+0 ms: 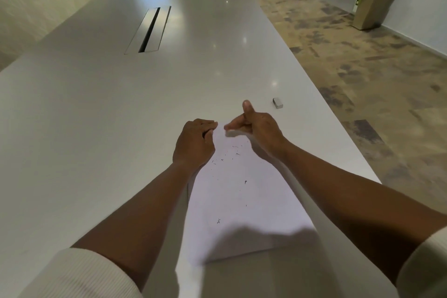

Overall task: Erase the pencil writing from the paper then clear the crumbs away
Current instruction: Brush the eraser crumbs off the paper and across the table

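A white sheet of paper (242,201) lies on the white table (121,116), with several dark eraser crumbs (235,152) scattered over it. My left hand (194,144) grips the sheet's far left corner with curled fingers. My right hand (254,126) hovers at the far right edge of the sheet, fingers loosely extended sideways and thumb up, holding nothing. A small grey eraser (277,103) rests on the table beyond my right hand, apart from it.
The table's right edge (338,133) runs close beside my right arm, with patterned floor beyond. A cable slot (148,29) is set into the table farther ahead. A potted plant (375,0) stands at the far right wall.
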The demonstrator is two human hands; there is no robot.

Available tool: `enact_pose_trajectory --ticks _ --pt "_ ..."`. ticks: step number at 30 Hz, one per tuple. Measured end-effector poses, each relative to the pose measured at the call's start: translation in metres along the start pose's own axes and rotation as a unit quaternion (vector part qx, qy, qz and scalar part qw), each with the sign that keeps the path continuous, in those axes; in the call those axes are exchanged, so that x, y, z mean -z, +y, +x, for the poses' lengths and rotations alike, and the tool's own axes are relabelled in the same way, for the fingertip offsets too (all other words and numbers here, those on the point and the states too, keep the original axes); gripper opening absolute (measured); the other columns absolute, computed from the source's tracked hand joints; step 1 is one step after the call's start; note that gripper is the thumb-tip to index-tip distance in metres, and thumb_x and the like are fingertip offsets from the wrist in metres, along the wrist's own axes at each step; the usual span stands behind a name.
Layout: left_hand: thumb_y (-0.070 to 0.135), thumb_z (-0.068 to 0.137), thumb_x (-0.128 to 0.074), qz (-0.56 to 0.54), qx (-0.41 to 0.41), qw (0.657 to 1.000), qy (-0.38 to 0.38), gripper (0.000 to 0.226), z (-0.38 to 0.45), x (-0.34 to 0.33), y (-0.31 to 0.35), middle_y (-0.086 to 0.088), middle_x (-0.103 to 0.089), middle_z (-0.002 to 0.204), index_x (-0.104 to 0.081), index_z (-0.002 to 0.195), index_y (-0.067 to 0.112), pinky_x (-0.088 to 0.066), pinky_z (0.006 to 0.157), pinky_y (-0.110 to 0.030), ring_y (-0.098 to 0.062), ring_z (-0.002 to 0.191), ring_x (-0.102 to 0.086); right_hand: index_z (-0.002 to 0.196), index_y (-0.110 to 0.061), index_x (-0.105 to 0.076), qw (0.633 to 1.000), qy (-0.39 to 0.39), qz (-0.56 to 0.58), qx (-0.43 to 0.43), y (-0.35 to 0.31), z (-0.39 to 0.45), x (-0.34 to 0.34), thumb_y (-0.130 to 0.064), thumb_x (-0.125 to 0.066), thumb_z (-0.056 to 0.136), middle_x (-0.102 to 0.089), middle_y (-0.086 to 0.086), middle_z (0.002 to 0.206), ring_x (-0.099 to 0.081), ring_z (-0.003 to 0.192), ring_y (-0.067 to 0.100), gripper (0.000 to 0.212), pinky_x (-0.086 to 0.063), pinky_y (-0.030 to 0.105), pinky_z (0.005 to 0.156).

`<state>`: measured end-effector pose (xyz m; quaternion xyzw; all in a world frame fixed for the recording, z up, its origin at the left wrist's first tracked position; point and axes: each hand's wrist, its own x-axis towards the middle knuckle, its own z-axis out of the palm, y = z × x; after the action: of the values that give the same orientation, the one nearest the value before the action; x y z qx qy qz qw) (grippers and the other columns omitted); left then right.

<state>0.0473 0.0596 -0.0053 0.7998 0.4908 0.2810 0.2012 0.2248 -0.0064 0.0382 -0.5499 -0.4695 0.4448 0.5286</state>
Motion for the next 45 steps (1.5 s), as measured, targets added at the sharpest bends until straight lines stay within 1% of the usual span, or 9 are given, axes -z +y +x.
enact_pose_trajectory --ticks 6,9,12,15,19,25,29,34,45 --pt "0.008 0.102 -0.050 0.000 0.000 1.000 -0.009 0.036 0.002 0.003 0.000 0.004 -0.068 0.132 -0.073 0.128 0.018 -0.034 0.098 -0.017 -0.017 0.129 -0.052 0.114 -0.010 -0.071 0.973 -0.046 -0.226 0.024 0.020 -0.004 0.007 -0.041 -0.036 0.104 -0.069 0.000 0.119 -0.061 0.117 0.014 0.047 -0.039 0.022 0.104" --pt "0.010 0.102 -0.050 -0.002 0.001 1.000 -0.006 0.036 0.002 0.002 -0.002 0.006 -0.068 0.131 -0.073 0.128 0.020 -0.035 0.096 -0.018 -0.015 0.128 -0.052 0.092 0.000 -0.075 0.990 -0.120 -0.043 -0.053 0.011 -0.004 0.004 -0.054 -0.038 0.100 -0.076 0.011 0.098 -0.072 0.098 0.022 0.066 -0.054 0.020 0.089" --pt "0.010 0.101 -0.051 -0.001 0.002 1.000 -0.001 0.036 0.002 0.001 -0.003 0.006 -0.068 0.131 -0.073 0.127 0.021 -0.035 0.095 -0.017 -0.015 0.128 -0.052 0.088 -0.004 -0.076 0.999 -0.049 -0.015 -0.014 0.003 0.003 0.005 -0.060 -0.035 0.098 -0.077 0.008 0.090 -0.074 0.090 0.018 0.070 -0.053 0.020 0.084" --pt "0.010 0.101 -0.051 0.000 0.000 1.000 -0.001 0.036 0.002 0.000 -0.004 0.006 -0.068 0.131 -0.073 0.127 0.021 -0.036 0.098 -0.019 -0.016 0.128 -0.052 0.105 -0.012 -0.075 0.992 0.031 -0.119 0.012 0.009 0.007 0.011 -0.057 -0.033 0.098 -0.075 0.001 0.105 -0.069 0.099 0.005 0.062 -0.048 0.030 0.100" --pt "0.010 0.102 -0.050 -0.003 0.002 1.000 -0.002 0.036 0.003 0.000 -0.005 0.007 -0.068 0.131 -0.073 0.127 0.021 -0.034 0.097 -0.017 -0.014 0.127 -0.052 0.121 -0.017 -0.069 0.952 -0.072 -0.297 0.013 0.018 0.000 0.015 -0.051 -0.029 0.102 -0.067 0.001 0.125 -0.059 0.120 0.013 0.056 -0.042 0.024 0.102" --pt "0.010 0.102 -0.051 -0.004 -0.003 1.000 -0.013 0.036 0.005 0.003 -0.004 0.004 -0.068 0.132 -0.073 0.127 0.020 -0.038 0.098 -0.022 -0.017 0.127 -0.054 0.085 0.005 -0.073 0.992 -0.119 -0.015 -0.037 0.005 -0.004 0.003 -0.054 -0.037 0.100 -0.076 0.015 0.086 -0.074 0.086 0.026 0.071 -0.055 0.018 0.080" --pt "0.011 0.100 -0.060 -0.044 0.016 0.998 -0.030 0.028 0.014 0.014 -0.007 0.008 -0.071 0.123 -0.077 0.119 0.022 -0.040 0.097 -0.013 -0.009 0.118 -0.062 0.099 0.003 -0.072 0.995 -0.027 -0.097 0.004 0.011 -0.003 -0.002 -0.048 -0.047 0.098 -0.074 0.015 0.098 -0.071 0.096 0.021 0.057 -0.055 0.029 0.089" --pt "0.008 0.100 -0.062 -0.072 -0.017 0.997 -0.015 0.027 0.009 0.023 -0.017 0.010 -0.070 0.121 -0.076 0.120 0.020 -0.045 0.100 -0.012 -0.002 0.113 -0.063 0.102 -0.022 -0.071 0.920 -0.101 -0.367 0.094 0.020 -0.006 -0.012 -0.039 -0.046 0.101 -0.068 -0.005 0.122 -0.056 0.123 0.013 0.031 -0.044 0.034 0.101" --pt "0.010 0.103 -0.053 -0.018 -0.048 0.998 -0.020 0.032 -0.004 0.021 -0.020 0.007 -0.071 0.128 -0.075 0.122 0.021 -0.047 0.107 -0.027 -0.010 0.122 -0.063 0.132 -0.024 -0.056 0.814 -0.148 -0.528 0.195 0.035 -0.030 -0.039 -0.059 -0.024 0.099 -0.026 0.009 0.159 -0.012 0.151 0.022 0.057 -0.007 0.048 0.121"
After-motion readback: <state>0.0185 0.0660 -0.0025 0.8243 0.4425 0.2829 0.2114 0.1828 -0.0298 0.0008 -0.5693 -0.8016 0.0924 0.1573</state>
